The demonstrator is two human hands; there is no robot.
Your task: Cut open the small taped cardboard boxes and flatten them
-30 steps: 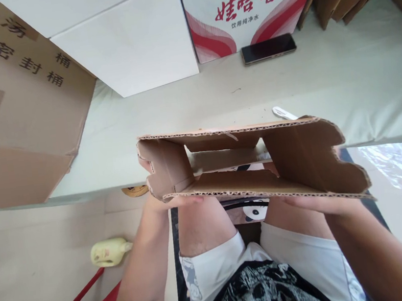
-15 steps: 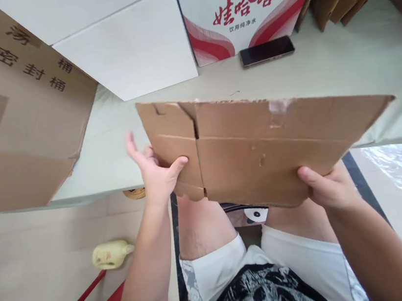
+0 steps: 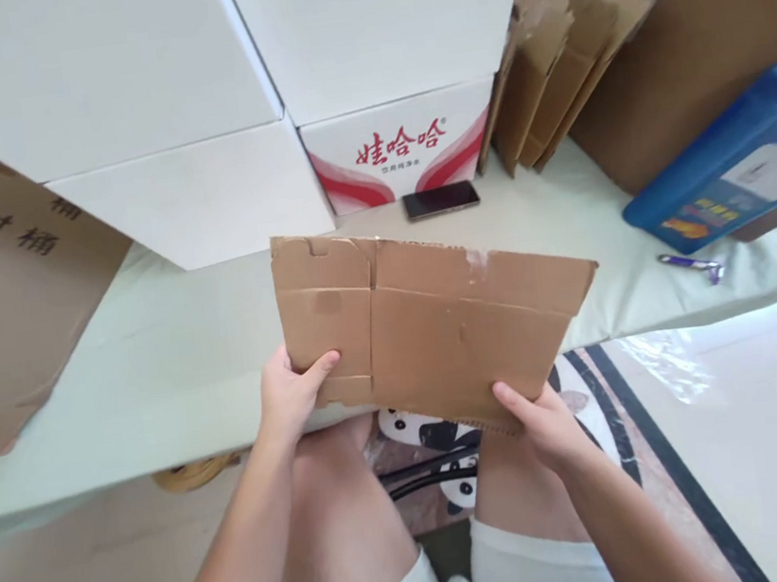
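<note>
A flattened brown cardboard box (image 3: pixel 428 324) is held up over my knees, at the front edge of the covered table. Creases and a slot run across it, and a whitish tape scrap clings near its top edge. My left hand (image 3: pixel 293 385) grips its left end, thumb on the near face and fingers hidden behind. At the lower right, my right hand (image 3: pixel 537 414) pinches the cardboard the same way. Beyond its top edge a black phone (image 3: pixel 441 200) lies against a white box with red lettering (image 3: pixel 403 151).
White boxes (image 3: pixel 191 202) are stacked at the back. A large brown carton (image 3: pixel 11 312) stands on the left. Folded cardboard pieces (image 3: pixel 548 89) lean at the back right. On the right are a blue jug (image 3: pixel 729 160) and a purple razor (image 3: pixel 689 263) on the pale tablecloth (image 3: pixel 189 355).
The view has tilted up and turned right, bringing the blue jug and razor into sight. My left fingers, spread before, have closed on the cardboard's left end. The right hand keeps its hold.
</note>
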